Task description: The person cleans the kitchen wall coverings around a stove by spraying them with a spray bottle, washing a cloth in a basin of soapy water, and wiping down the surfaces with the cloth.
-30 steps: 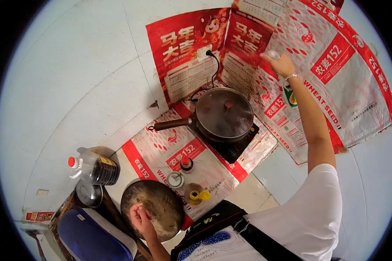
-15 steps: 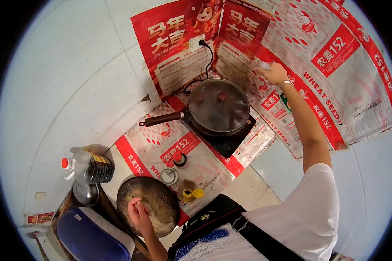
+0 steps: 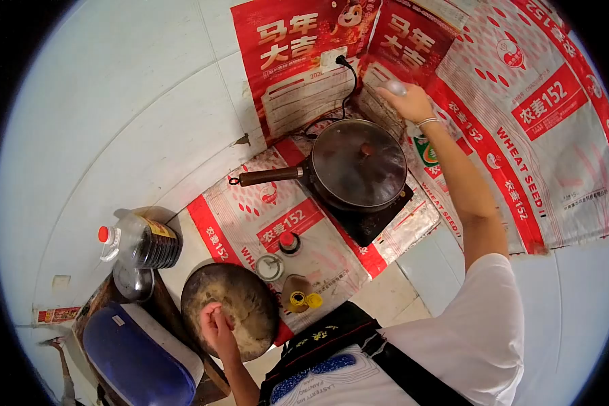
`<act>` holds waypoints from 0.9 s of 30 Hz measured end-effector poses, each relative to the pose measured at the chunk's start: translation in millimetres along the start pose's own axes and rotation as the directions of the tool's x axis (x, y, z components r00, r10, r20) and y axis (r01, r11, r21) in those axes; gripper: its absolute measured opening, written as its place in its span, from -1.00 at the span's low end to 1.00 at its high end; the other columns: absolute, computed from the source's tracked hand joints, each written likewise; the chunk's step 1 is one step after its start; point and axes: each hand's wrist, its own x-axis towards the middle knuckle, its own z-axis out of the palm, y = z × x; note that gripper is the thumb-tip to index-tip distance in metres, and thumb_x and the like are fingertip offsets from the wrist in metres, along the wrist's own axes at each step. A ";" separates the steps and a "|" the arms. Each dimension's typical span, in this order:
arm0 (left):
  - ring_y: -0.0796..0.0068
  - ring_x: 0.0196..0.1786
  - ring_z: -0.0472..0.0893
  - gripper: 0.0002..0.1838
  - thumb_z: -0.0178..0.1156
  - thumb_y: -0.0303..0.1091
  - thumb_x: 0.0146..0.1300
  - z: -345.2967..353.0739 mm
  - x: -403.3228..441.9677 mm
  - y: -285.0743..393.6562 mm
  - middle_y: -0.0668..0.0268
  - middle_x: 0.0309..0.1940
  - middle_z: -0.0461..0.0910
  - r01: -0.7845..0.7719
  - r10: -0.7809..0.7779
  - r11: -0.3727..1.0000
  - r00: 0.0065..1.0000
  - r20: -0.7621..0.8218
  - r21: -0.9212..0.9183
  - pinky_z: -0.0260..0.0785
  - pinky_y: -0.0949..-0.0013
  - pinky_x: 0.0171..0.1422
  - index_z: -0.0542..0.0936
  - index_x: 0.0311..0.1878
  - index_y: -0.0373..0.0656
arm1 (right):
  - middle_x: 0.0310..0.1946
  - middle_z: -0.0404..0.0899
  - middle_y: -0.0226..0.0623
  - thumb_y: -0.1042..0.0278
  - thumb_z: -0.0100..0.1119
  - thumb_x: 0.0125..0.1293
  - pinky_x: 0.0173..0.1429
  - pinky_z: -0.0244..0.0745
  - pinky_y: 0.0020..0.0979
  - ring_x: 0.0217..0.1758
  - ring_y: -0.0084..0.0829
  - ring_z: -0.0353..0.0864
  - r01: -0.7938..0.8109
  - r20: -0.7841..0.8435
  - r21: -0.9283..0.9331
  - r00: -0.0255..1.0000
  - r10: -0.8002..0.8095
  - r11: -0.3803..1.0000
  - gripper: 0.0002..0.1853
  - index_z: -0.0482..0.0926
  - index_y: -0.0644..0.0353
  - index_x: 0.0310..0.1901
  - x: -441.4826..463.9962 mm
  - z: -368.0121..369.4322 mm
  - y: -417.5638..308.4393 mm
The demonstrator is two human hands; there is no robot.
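My right hand (image 3: pixel 413 103) is raised beyond the back right of the pan, its fingers closed around a small pale, rounded thing (image 3: pixel 395 87) whose kind I cannot make out. Below it, a pan with a dark glass lid (image 3: pixel 348 172) sits on a black induction cooker (image 3: pixel 369 230); the lid looks fogged. The pan's brown handle (image 3: pixel 271 176) points left. My left hand (image 3: pixel 216 326) is held over a round wooden chopping board (image 3: pixel 250 298), fingers curled in, with nothing visible in them.
A red-capped bottle (image 3: pixel 289 242), a glass jar (image 3: pixel 269 266) and a bottle with an open yellow cap (image 3: pixel 298 300) stand near the board. A large jug of dark liquid (image 3: pixel 157 243) and a blue-and-white container (image 3: pixel 139 358) are at left. A power cord (image 3: pixel 354 84) runs behind the pan.
My right hand has moved left, closer to above the pan's back edge, still holding the pale thing. My left hand stays over the board. The whole view has shifted slightly.
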 end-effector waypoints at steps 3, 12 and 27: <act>0.74 -0.62 0.20 -0.90 -0.05 -0.43 0.41 1.5 2.3 0.6 0.49 -0.65 0.26 -0.021 0.021 1.000 1.000 0.000 0.002 0.00 0.58 -0.55 0.47 -0.16 -0.15 | -0.58 0.60 -0.16 -0.16 0.25 0.11 -0.41 0.50 -0.33 -0.59 -0.35 0.61 -0.142 0.133 0.337 0.986 0.102 0.931 -0.53 0.67 0.17 -0.29 -11.9 1.7 -58.5; 0.73 -0.65 0.20 -0.89 -0.02 -0.37 0.42 -20.4 -5.8 -11.9 0.49 -0.66 0.26 -0.009 0.007 1.000 0.998 -0.055 -0.028 0.00 0.57 -0.58 0.48 -0.17 -0.13 | -0.60 0.53 -0.29 0.05 0.31 0.15 -0.67 0.35 -0.44 -0.75 -0.54 0.43 -0.391 0.331 0.541 0.913 0.238 0.745 -0.60 0.59 0.31 -0.32 -0.9 34.2 -87.0; 0.73 -0.66 0.22 -0.89 -0.01 -0.35 0.41 -34.4 -5.6 -10.2 0.48 -0.67 0.27 -0.009 0.005 0.999 0.996 -0.090 -0.047 0.00 0.57 -0.58 0.47 -0.18 -0.13 | -0.58 0.55 -0.31 0.16 0.30 0.15 -0.63 0.34 -0.49 -0.71 -0.55 0.45 -0.079 0.037 0.902 0.994 0.106 0.425 -0.67 0.60 0.27 -0.19 32.2 26.5 -161.3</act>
